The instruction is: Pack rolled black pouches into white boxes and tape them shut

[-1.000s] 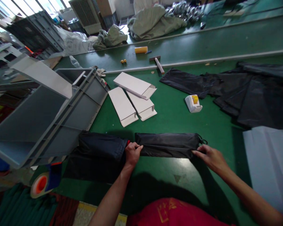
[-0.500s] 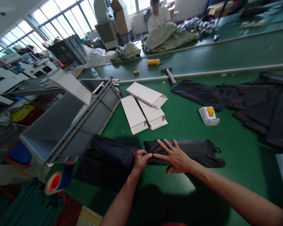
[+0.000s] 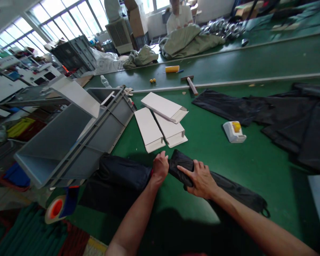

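Left hand [image 3: 160, 166] grips the near end of a black fabric pouch [image 3: 224, 186] | right hand [image 3: 200, 179] clamps just beside | pouch lies on green bench [image 3: 210, 149], long axis running from hands toward lower right, drawstring end away.

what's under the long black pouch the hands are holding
Green table top shows around the long black pouch. The right hand and forearm cover its middle; the left hand grips its end. Directly beneath is hidden.
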Tool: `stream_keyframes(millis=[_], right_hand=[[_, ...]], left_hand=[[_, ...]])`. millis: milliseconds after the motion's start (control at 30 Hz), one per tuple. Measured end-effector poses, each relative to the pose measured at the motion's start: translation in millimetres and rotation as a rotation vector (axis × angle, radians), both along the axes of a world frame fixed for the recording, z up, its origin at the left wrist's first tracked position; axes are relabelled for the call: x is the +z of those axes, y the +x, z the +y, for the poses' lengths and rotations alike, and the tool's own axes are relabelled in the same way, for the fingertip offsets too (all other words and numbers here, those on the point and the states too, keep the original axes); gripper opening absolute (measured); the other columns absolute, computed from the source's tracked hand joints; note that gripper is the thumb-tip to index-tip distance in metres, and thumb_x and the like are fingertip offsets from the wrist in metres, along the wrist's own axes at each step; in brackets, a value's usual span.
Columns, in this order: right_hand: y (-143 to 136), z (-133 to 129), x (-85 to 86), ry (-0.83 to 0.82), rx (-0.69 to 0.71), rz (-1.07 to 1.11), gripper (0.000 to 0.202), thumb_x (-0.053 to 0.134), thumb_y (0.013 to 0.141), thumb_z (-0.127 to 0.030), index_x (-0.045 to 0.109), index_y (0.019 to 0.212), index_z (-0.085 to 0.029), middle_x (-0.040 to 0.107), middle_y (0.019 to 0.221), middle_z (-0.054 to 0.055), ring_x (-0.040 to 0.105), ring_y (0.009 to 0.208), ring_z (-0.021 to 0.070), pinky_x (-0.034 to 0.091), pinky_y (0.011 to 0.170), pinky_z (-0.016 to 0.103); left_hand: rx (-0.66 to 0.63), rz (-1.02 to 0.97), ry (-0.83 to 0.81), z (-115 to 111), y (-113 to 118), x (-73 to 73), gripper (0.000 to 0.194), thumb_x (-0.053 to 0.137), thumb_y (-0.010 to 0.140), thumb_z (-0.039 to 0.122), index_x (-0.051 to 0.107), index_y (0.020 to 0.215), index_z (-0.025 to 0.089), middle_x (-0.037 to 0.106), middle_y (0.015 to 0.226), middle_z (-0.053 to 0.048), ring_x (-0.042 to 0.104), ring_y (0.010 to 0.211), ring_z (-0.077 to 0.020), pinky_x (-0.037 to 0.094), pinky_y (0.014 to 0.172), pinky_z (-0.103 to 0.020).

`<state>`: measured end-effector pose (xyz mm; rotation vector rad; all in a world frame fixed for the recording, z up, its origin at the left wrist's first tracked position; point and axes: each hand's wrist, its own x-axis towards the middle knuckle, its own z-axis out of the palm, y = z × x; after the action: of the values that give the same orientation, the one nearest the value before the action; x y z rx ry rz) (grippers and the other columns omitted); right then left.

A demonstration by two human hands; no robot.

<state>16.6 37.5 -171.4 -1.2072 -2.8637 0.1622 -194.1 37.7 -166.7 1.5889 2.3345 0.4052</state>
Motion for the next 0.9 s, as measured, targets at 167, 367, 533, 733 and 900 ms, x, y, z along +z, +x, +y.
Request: stream_keyframes(millis=[167,367,533,733,900], right_hand=[[20,-12,-6.8,0.065,-0.283,-0.011,0.08,0.065,0.073,-0.051,0.032,0.146,-0.046,0.043,0.118,0.017,0.046,0.093,0.0354,0.033,0.075,0.042],[39,-1,-11.5,0.038,-0.53,-0.001,0.077,0.061,0.078,-0.055,0.033,0.147,-0.042,0.046,0.11,0.017,0.05,0.086,0.0333,0.035,0.071,0.04],[59,8,-12.5,-0.048,-0.67,0.072,0.079,0.063,0.077,-0.056,0.033,0.148,-0.039,0.048,0.108,0.015,0.053,0.089,0.0344,0.039,0.071,0.039],[80,-18,-12.7,-0.084,-0.764,0.188,0.078,0.065,0.078,-0.052,0.035,0.148,-0.034,0.051,0.106,0.012,0.053,0.094,0.0316,0.042,0.076,0.041],[78,-53,-7.7,0.044,-0.838,0.035,0.076,0.069,0.073,-0.053,0.045,0.143,-0.036,0.045,0.118,0.017,0.05,0.095,0.0352,0.04,0.075,0.044]], left_hand=[[-0.179,0.201,0.095,73,-7,18.4,0.039,0.054,0.09,0.027,0.054,0.128,0.022,0.059,0.127,-0.012,0.052,0.117,-0.0267,0.041,0.099,-0.04],[-0.369,0.319,0.087,114,-1,-3.4,0.063,0.058,0.084,0.025,0.039,0.144,0.019,0.032,0.155,-0.01,0.026,0.142,-0.033,0.023,0.115,-0.05],[-0.416,0.365,0.069,86,24,-20.3,0.072,0.051,0.08,0.016,0.03,0.148,0.01,0.027,0.156,-0.017,0.025,0.141,-0.0385,0.03,0.111,-0.048],[-0.485,0.335,0.098,21,94,-27.4,0.081,0.06,0.075,0.022,0.029,0.148,0.011,0.027,0.153,-0.025,0.04,0.13,-0.0397,0.038,0.101,-0.047],[-0.473,0.257,0.106,0,132,-15.4,0.072,0.062,0.078,0.032,0.038,0.141,0.01,0.034,0.147,-0.027,0.046,0.121,-0.0362,0.038,0.099,-0.046]])
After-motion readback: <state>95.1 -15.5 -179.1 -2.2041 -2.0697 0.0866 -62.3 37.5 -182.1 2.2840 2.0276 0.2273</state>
